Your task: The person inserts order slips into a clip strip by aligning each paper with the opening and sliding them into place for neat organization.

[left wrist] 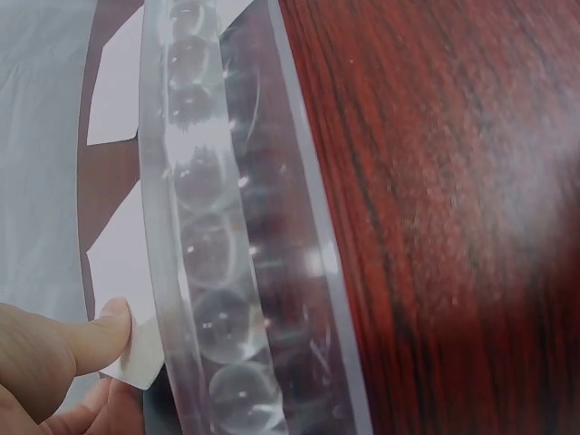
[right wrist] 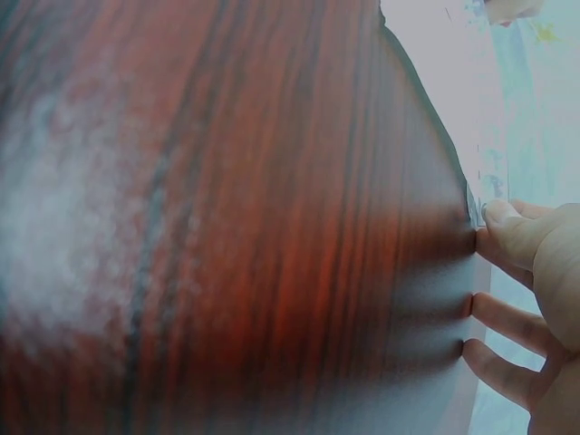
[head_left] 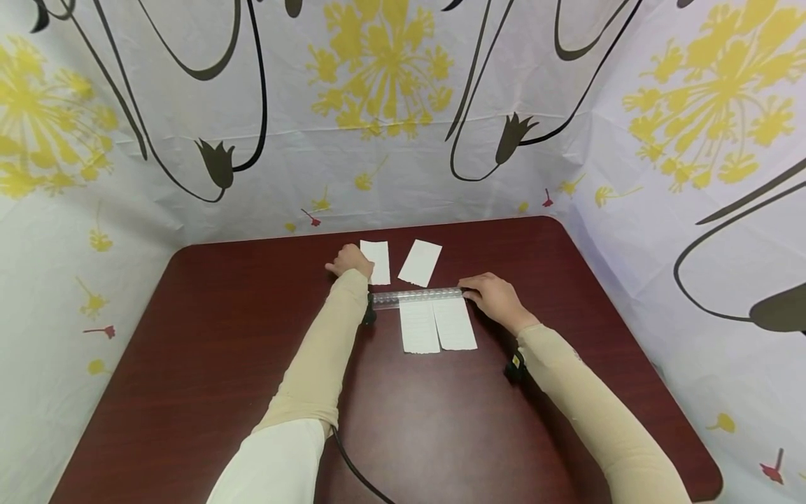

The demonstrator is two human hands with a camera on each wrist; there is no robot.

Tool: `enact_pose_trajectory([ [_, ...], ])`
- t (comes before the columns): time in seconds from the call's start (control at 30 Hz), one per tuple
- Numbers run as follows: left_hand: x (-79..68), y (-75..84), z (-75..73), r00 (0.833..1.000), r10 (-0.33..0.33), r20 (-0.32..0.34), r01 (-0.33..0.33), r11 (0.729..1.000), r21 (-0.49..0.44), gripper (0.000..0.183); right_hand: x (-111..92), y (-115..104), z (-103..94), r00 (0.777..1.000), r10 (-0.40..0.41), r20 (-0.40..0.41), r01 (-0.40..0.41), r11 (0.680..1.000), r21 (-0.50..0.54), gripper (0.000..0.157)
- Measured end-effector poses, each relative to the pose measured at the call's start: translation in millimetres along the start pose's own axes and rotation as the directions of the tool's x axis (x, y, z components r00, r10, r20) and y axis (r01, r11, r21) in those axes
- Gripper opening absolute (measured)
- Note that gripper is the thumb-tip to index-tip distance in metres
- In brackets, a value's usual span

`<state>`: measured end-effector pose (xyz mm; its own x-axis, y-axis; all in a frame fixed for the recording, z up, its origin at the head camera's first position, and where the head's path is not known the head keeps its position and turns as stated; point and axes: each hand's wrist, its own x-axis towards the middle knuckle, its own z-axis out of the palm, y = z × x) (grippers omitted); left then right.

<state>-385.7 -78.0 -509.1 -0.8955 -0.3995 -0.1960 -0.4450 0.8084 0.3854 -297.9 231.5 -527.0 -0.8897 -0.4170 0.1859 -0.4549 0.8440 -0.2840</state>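
Note:
My left hand (head_left: 349, 260) is at the far left slip of white paper (head_left: 379, 266). In the left wrist view its thumb (left wrist: 111, 331) lies over the slip's corner with fingers below, pinching it. A clear plastic strip (head_left: 417, 297) with a row of round bumps lies crosswise over the top of two side-by-side white slips (head_left: 418, 329). At the strip's right end, my right hand (head_left: 496, 297) pinches it between thumb and forefinger. The other right fingers (right wrist: 503, 322) reach down to the table.
Another white slip (head_left: 420, 263) lies tilted near the far edge of the dark red wooden table (head_left: 252, 336). Patterned fabric (head_left: 390, 182) hangs around the back and sides. A black cable (head_left: 355, 470) runs from the left sleeve.

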Motion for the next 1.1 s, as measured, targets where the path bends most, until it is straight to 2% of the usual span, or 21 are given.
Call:
enact_pose_trajectory([
  [0.33,-3.0,-2.4,-9.8,0.999,0.017,-0.040,-0.020,0.997,-0.078,0.025,-0.2,-1.5,-0.4,1.000,0.004,0.007,-0.004,1.000,0.005,0.033],
  [0.63,-1.0,-5.7,-21.1,1.000,0.007,0.000,-0.007,0.991,-0.133,0.024,-0.2,-0.9,-1.2,1.000,-0.008,0.005,0.008,1.000,0.009,0.032],
  [0.9,-3.3,-15.6,-38.3,0.997,0.071,0.030,-0.062,0.967,-0.249,0.022,-1.0,-0.7,-1.3,1.000,-0.011,-0.005,0.011,1.000,0.014,0.032],
  [1.1,-9.1,-23.7,-54.2,0.992,0.118,0.039,-0.101,0.949,-0.299,0.021,-0.6,-0.8,-2.1,1.000,-0.013,0.007,0.013,1.000,0.028,0.032],
])
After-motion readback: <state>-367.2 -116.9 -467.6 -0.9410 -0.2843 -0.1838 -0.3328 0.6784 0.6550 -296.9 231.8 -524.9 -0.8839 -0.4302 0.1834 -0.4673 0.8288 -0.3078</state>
